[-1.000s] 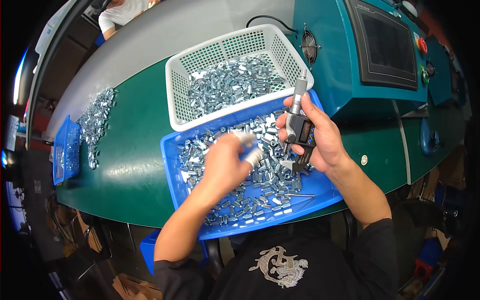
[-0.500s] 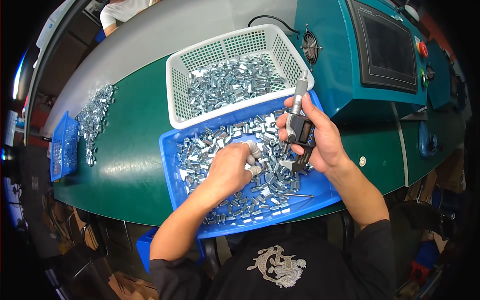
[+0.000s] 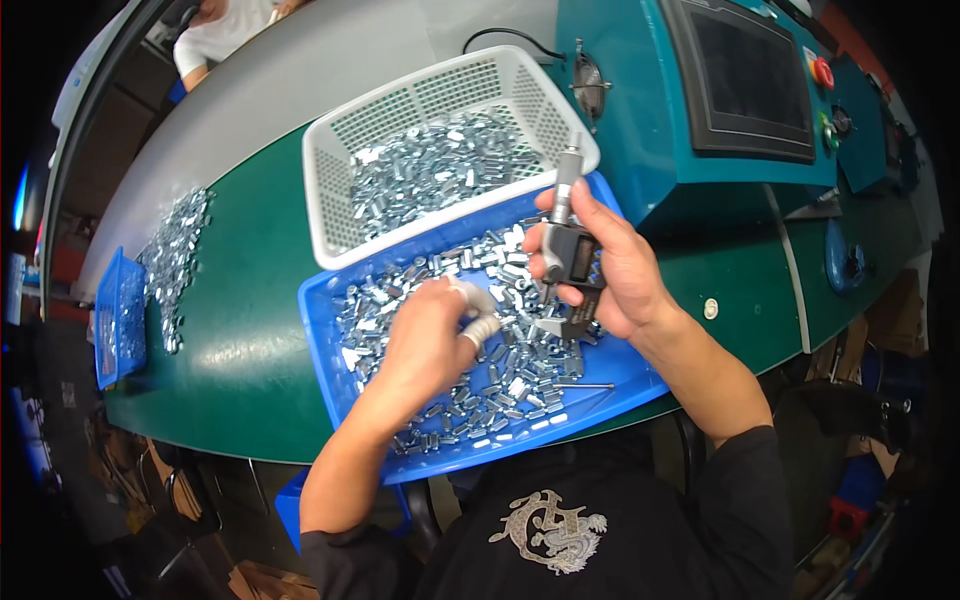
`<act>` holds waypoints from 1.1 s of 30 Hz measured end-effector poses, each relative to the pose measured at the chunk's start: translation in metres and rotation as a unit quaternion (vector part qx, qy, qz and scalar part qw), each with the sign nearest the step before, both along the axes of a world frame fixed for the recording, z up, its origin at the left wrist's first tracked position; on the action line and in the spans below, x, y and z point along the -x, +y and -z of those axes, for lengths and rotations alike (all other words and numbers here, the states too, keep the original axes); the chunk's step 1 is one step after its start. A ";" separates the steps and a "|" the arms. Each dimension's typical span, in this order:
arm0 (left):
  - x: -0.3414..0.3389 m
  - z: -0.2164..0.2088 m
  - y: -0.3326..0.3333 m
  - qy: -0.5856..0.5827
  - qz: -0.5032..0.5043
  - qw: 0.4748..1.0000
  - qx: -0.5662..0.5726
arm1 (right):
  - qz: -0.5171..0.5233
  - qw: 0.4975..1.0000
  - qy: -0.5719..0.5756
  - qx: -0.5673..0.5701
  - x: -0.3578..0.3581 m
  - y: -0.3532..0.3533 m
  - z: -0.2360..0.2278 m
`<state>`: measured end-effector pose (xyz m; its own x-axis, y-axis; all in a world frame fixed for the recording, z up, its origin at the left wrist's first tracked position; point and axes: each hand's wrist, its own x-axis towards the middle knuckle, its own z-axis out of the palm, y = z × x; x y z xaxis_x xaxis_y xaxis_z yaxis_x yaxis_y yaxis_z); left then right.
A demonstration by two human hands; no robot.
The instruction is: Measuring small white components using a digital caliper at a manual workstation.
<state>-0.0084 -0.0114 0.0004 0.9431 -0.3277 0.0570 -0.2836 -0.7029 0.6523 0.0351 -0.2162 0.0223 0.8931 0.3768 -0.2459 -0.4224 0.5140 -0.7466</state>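
Note:
Upright in my right hand (image 3: 628, 275) is a digital micrometer (image 3: 573, 255). My fingers and thumb wrap around its dark body, with the silver thimble pointing away from me. My left hand (image 3: 425, 335) hovers over a blue tray (image 3: 628, 372) of small shiny metal hex pieces (image 3: 520, 370). White finger cots cover its fingertips, which curl toward the thumb. Whether a piece sits in that pinch is hidden. The micrometer's frame is over the same tray, apart from my left fingers. A thin metal rod (image 3: 585, 386) lies near the tray's front right.
A white perforated basket (image 3: 330, 220) of similar pieces stands behind the tray. Farther left are a loose heap (image 3: 175, 260) and a small blue basket (image 3: 108, 320). A teal machine (image 3: 640, 150) with a screen rises at right. Another person (image 3: 225, 35) sits at far left.
The whole view has shifted, so the table things appear a little farther left. My left fingers have curled closer to the thumb. The micrometer stays in my right hand.

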 end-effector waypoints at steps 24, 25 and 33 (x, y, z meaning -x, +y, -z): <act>0.009 0.000 -0.016 0.254 -0.048 0.858 0.445 | -0.023 0.999 -0.004 -0.038 -0.002 0.001 0.006; 0.009 -0.001 -0.016 0.254 -0.049 0.858 0.444 | -0.025 0.999 -0.005 -0.043 -0.002 0.001 0.006; 0.009 -0.007 -0.021 0.298 -0.062 0.827 0.472 | -0.030 0.998 -0.021 -0.043 -0.001 0.001 0.007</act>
